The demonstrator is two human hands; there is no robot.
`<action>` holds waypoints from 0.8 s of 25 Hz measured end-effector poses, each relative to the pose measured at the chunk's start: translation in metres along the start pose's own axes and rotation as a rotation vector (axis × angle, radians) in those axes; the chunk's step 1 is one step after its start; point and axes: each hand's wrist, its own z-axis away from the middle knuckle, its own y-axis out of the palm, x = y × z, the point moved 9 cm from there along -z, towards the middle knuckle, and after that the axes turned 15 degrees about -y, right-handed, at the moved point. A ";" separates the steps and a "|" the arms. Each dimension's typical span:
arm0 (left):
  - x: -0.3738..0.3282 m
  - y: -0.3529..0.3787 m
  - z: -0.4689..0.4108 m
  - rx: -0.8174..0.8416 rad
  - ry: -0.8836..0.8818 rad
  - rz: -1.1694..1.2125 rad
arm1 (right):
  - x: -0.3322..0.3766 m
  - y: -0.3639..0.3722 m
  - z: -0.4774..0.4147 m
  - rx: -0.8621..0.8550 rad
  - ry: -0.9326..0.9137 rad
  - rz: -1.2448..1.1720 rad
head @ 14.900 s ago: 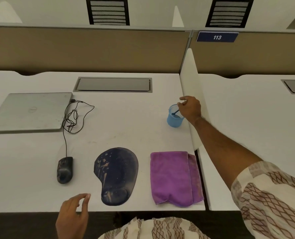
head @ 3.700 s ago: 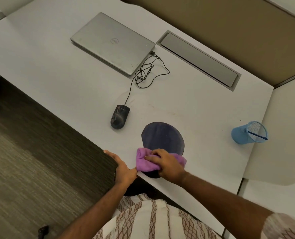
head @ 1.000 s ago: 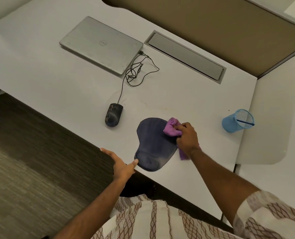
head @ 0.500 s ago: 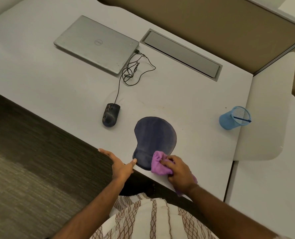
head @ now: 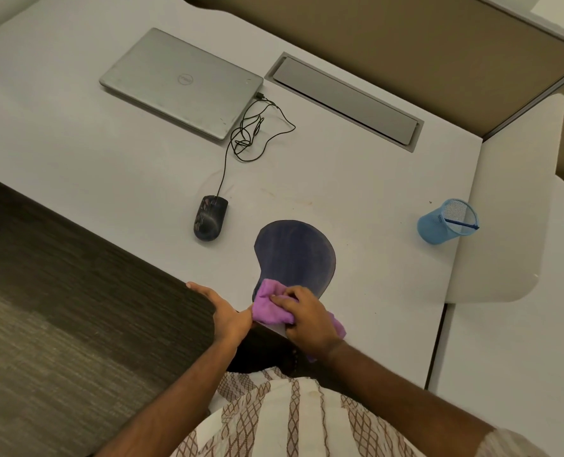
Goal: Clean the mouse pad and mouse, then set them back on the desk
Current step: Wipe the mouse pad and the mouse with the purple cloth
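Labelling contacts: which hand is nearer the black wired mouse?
Left. The left hand rests on the desk edge below the black wired mouse; the right hand, gripping the purple cloth, is farther right.

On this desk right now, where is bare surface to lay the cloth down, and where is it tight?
Bare patches: between the mouse pad and the blue mesh cup, and the wide stretch left of the mouse below the laptop. Crowded: the tangled cable by the laptop's corner, and the near edge where both hands work.

desk (head: pixel 76 150) – white | partition (head: pixel 389 51) – tan | carpet (head: pixel 60 324) – dark grey
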 end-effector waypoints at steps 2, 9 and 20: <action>0.004 0.003 -0.006 0.014 -0.030 -0.011 | 0.011 -0.003 -0.026 -0.015 -0.017 -0.006; -0.009 -0.008 0.023 -0.006 0.003 0.009 | 0.017 0.003 -0.028 0.037 -0.176 0.038; -0.024 -0.010 0.041 0.063 -0.006 0.051 | -0.023 -0.021 0.045 0.071 -0.205 0.026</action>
